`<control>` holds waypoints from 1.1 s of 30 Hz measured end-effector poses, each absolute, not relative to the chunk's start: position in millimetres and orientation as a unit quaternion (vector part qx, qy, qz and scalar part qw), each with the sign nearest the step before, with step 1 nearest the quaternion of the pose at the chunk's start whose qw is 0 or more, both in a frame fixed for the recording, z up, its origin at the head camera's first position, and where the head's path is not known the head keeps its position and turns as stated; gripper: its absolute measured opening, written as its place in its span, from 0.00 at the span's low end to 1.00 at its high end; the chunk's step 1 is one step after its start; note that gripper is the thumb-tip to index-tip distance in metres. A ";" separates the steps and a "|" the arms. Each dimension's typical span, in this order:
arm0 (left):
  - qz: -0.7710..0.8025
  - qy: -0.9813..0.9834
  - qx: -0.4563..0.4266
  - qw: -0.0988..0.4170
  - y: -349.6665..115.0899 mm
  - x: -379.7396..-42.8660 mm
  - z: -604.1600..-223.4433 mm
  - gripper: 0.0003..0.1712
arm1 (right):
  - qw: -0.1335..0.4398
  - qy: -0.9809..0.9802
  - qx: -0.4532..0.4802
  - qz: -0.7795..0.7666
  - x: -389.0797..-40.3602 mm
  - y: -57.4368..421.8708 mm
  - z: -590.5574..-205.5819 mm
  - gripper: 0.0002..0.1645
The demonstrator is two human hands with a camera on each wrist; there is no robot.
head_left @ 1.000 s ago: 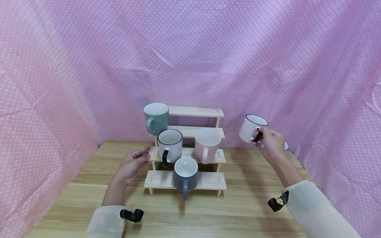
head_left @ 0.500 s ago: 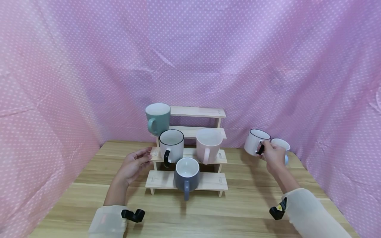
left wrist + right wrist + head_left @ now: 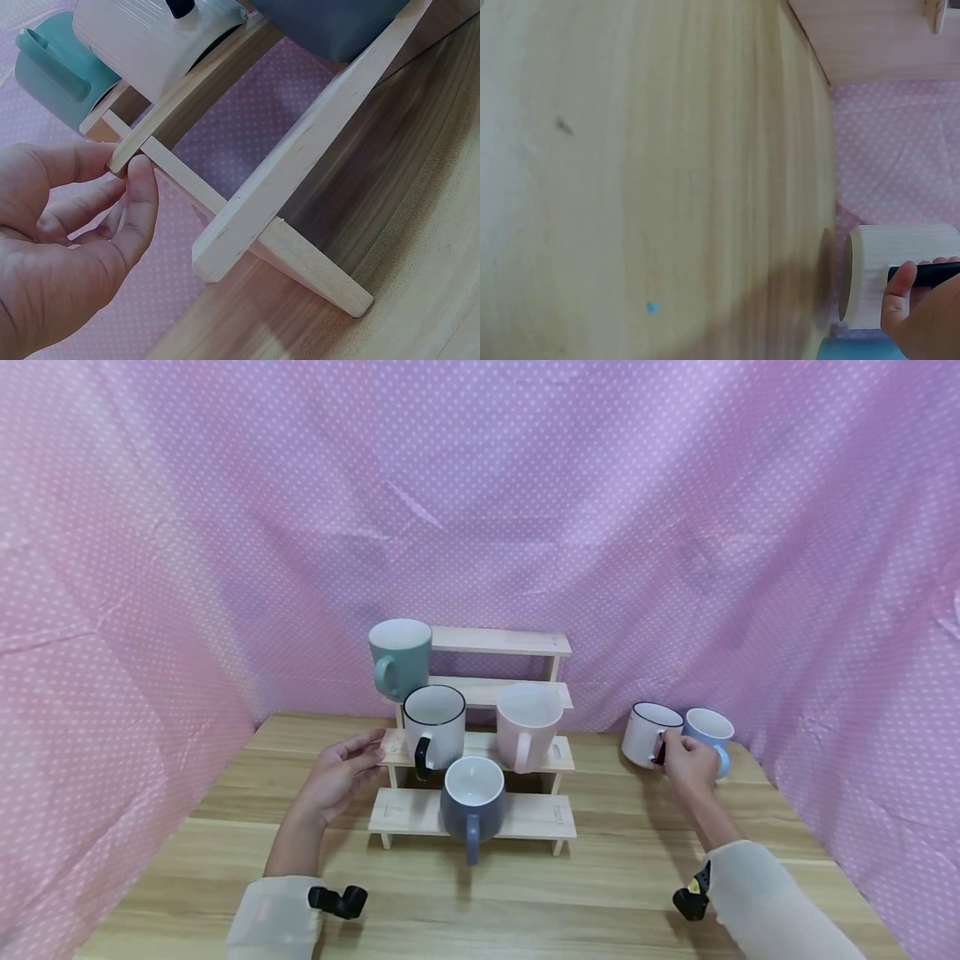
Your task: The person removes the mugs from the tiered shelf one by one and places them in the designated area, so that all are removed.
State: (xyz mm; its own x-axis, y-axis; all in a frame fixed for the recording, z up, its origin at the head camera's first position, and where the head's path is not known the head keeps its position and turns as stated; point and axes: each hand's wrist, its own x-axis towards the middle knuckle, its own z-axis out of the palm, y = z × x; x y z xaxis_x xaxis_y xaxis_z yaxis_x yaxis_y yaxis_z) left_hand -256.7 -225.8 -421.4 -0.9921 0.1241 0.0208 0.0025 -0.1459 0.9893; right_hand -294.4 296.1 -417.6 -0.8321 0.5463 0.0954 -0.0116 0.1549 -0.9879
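My right hand [image 3: 691, 763] grips the black handle of a white mug with a black rim [image 3: 643, 739], at the right back of the table. A light blue mug [image 3: 709, 723] stands just beside it, partly behind the hand. My left hand [image 3: 71, 232] pinches the end of a board of the stepped wooden shelf [image 3: 247, 217] between thumb and finger. On that shelf are a green mug [image 3: 402, 662], another white mug with black handle [image 3: 442, 735], a pale pink mug [image 3: 527, 731] and a grey-blue mug [image 3: 474, 806] on the lowest step.
The shelf stands on a wood-grain table [image 3: 525, 902]. A pink dotted cloth [image 3: 480, 510] hangs behind the table and along both sides. In the right wrist view, a small blue speck [image 3: 652, 307] lies on the wood surface.
My right hand has lowered the white mug from the air to beside the light blue mug, which now shows more. The left hand keeps its hold on the shelf.
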 end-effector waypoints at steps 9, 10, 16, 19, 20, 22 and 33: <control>0.757 0.650 0.054 0.041 -225.3 -256.7 -421.4 0.32 | 0.234 -0.740 -0.197 0.600 -294.5 303.7 -430.0 0.23; 0.757 0.651 0.052 0.040 -225.0 -256.8 -421.3 0.32 | 0.234 -0.745 -0.199 0.592 -294.4 304.5 -431.1 0.23; 0.757 0.650 0.053 0.040 -225.7 -255.7 -421.0 0.33 | 0.231 -0.756 -0.205 0.576 -295.9 305.3 -435.0 0.24; 0.759 0.648 0.054 0.042 -225.8 -255.1 -420.3 0.33 | 0.230 -0.759 -0.201 0.575 -296.1 303.2 -434.5 0.24; 0.759 0.648 0.055 0.042 -225.6 -255.0 -420.0 0.33 | 0.230 -0.761 -0.201 0.573 -296.1 302.7 -434.2 0.24; 0.761 0.646 0.053 0.043 -225.6 -255.2 -419.8 0.33 | 0.234 -0.762 -0.200 0.570 -295.4 301.7 -433.3 0.24; 0.756 0.652 0.047 0.046 -224.9 -254.5 -417.3 0.31 | 0.219 -0.796 -0.177 0.536 -286.9 305.6 -435.7 0.25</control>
